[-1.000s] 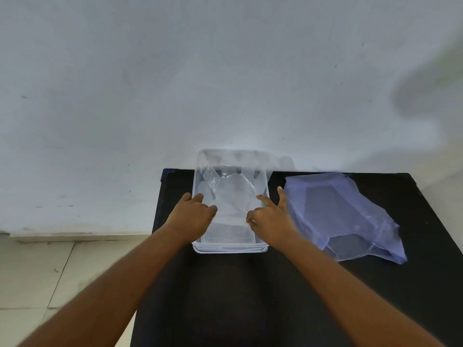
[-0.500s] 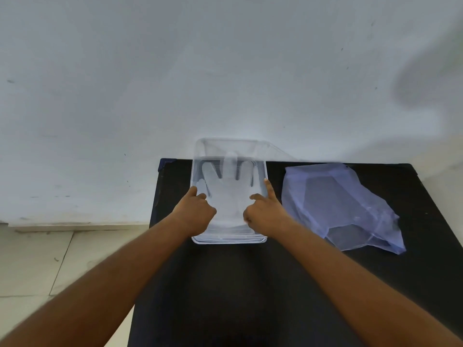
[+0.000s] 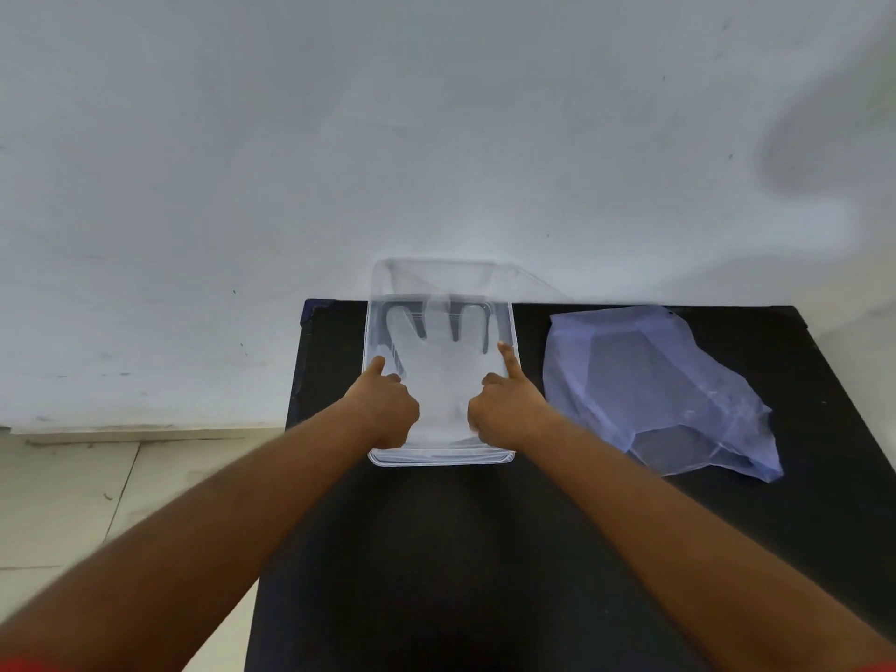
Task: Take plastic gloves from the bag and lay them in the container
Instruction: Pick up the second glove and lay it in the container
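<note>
A clear plastic container (image 3: 439, 459) stands at the back of the black table (image 3: 465, 565). One translucent plastic glove (image 3: 443, 375) lies flat inside it, its fingers pointing toward the wall. My left hand (image 3: 385, 407) is curled at the glove's left edge with the thumb stretched forward. My right hand (image 3: 509, 409) is curled at the glove's right edge, index finger out along the container's side. Both seem to pinch the glove near its cuff. The bluish plastic bag (image 3: 649, 385) lies crumpled to the right of the container, apart from it.
A white wall (image 3: 436, 138) rises directly behind the table. The table's left edge drops to a light tiled floor (image 3: 72, 502). The container's clear lid (image 3: 523, 278) appears to lean back against the wall.
The glove was crumpled a second ago and now lies spread flat in the container. Both hands have slid slightly outward to its two edges.
</note>
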